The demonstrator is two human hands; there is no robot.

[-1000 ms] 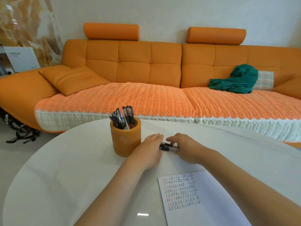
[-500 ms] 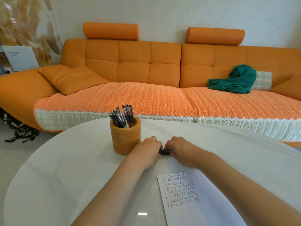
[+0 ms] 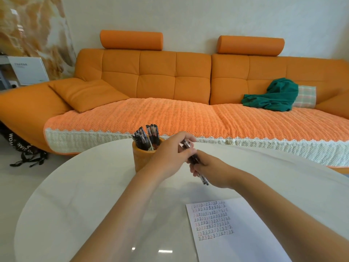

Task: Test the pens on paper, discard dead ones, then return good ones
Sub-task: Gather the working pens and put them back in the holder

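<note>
I see both hands raised above the white table (image 3: 75,205), just right of the orange cup (image 3: 141,161). Left hand (image 3: 170,156) grips the upper end of a pen bundle (image 3: 193,159), right hand (image 3: 213,171) curls round the lower part. Bundle is tilted, one end sticking out below the right hand. Can't count the pens in it. Capped pens (image 3: 149,135) stand in the cup. Paper (image 3: 245,239) with rows of test marks lies at front right. Orange sofa (image 3: 151,76) behind, green cloth (image 3: 273,95) on it.
</note>
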